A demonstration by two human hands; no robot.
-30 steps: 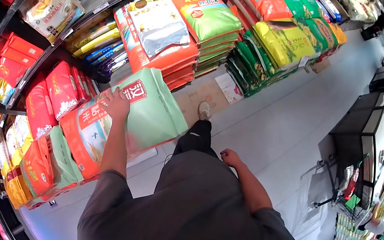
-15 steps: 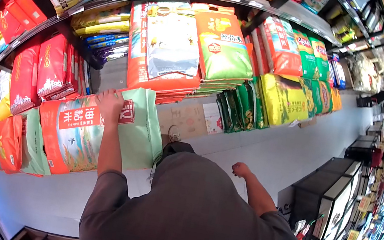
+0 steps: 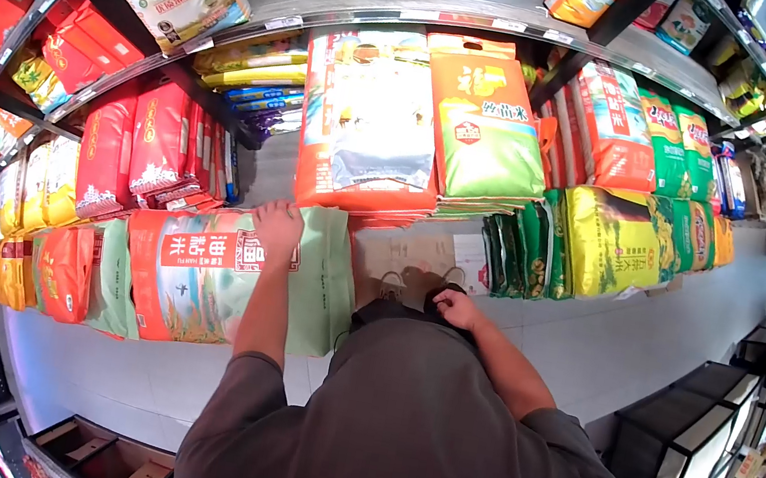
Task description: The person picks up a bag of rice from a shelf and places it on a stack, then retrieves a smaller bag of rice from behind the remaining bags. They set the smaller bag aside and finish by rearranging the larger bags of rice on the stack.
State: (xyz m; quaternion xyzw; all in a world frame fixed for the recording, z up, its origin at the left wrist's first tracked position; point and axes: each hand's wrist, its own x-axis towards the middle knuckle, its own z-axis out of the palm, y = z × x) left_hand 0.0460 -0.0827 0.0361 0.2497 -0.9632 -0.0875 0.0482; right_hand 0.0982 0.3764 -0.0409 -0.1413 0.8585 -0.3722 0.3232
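Note:
My left hand grips the top edge of a large orange-and-green rice bag that stands upright on the floor in front of the shelves. My right hand hangs loosely curled near my thigh with nothing in it. Just behind the bag lies a stack of orange and silver rice bags, with an orange-and-green stack to its right.
Red bags stand on the lower shelf at left; orange and green bags lean on the floor beside the held one. Yellow and green sacks are piled at right. A flat cardboard sheet lies by my feet. An open box sits at bottom left.
The view has swung right along the shelves as I turned to face them. My left hand kept hold of the bag's top edge. My right hand dropped closer to my leg.

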